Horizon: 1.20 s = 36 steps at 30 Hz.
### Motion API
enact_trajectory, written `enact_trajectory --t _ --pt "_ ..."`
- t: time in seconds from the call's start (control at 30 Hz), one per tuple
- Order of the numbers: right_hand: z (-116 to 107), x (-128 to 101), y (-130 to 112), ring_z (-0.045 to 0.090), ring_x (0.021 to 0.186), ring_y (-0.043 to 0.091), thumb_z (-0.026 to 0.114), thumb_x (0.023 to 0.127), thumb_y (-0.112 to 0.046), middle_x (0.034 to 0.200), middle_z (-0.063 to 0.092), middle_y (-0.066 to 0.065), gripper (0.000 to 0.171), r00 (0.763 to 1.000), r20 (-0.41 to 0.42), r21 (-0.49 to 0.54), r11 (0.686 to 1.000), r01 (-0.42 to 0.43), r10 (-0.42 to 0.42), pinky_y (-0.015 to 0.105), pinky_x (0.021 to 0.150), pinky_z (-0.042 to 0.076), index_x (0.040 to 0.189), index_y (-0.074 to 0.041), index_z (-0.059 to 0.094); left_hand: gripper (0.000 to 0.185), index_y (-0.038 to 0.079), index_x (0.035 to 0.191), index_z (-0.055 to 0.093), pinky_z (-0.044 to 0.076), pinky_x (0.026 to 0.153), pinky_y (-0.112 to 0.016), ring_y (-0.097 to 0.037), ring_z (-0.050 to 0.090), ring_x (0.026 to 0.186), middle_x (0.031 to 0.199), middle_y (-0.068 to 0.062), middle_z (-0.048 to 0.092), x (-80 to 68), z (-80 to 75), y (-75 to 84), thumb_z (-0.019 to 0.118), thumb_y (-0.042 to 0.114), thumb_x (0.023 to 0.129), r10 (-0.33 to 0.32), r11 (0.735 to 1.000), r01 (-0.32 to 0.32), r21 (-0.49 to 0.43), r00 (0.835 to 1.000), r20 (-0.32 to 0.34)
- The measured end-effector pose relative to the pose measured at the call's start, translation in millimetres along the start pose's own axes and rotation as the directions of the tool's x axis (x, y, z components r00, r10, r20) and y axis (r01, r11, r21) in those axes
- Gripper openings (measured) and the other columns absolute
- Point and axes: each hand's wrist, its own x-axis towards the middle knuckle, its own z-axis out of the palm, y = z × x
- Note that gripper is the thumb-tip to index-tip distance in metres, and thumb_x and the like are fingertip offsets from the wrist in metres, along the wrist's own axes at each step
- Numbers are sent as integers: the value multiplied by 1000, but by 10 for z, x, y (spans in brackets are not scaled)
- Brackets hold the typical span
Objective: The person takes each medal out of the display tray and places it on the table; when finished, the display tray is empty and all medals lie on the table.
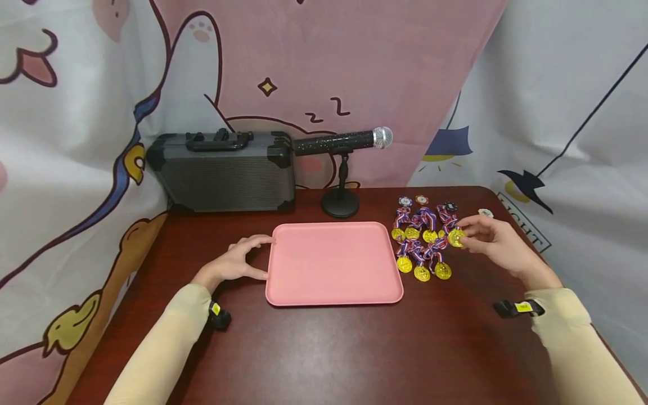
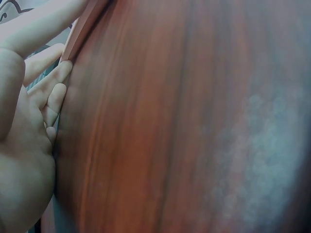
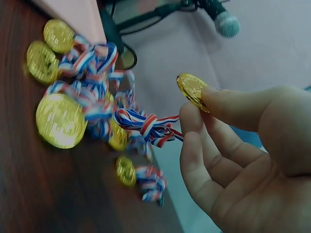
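Observation:
A pink tray (image 1: 331, 264) lies in the middle of the dark wooden table (image 1: 324, 343). My left hand (image 1: 238, 261) rests at the tray's left edge, fingertips touching its rim (image 2: 80, 29). To the right of the tray lies a heap of gold medals (image 1: 422, 247) with red, white and blue ribbons. My right hand (image 1: 493, 239) pinches one gold medal (image 3: 192, 90) between thumb and fingers at the heap's right side; its ribbon (image 3: 148, 126) trails back into the pile (image 3: 73, 107).
A grey hard case (image 1: 225, 171) stands at the back left. A microphone (image 1: 344, 140) on a small round stand (image 1: 340, 209) is behind the tray. A few poker chips (image 1: 420, 201) lie behind the medals. Cartoon-printed cloth hangs behind and beside the table.

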Motion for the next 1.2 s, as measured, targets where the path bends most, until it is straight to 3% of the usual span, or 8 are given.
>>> enact_trajectory --t 0.4,0.77,1.2 --pt "118 -204 498 71 80 21 72 99 -5 102 74 17 36 989 103 -50 994 -99 103 32 68 59 133 2 62 93 28 153 52 16 112 -64 -32 39 138 155 1 50 -14 5 14 98 38 72 -12 1000 12 -13 1000 -2" --pt "185 -195 483 67 86 15 81 91 -7 98 73 5 30 992 115 -286 958 -13 48 27 73 54 120 -8 72 94 27 154 52 16 112 -64 -31 39 138 155 0 49 -21 8 8 98 37 72 -23 1000 23 -11 1000 -1" --pt "141 -227 443 69 90 18 80 93 -10 105 75 8 24 994 101 -332 943 0 36 30 73 55 116 -9 73 94 30 154 52 16 113 -64 -31 39 139 155 1 49 9 -15 17 97 39 72 -29 1000 29 -7 1000 -2"
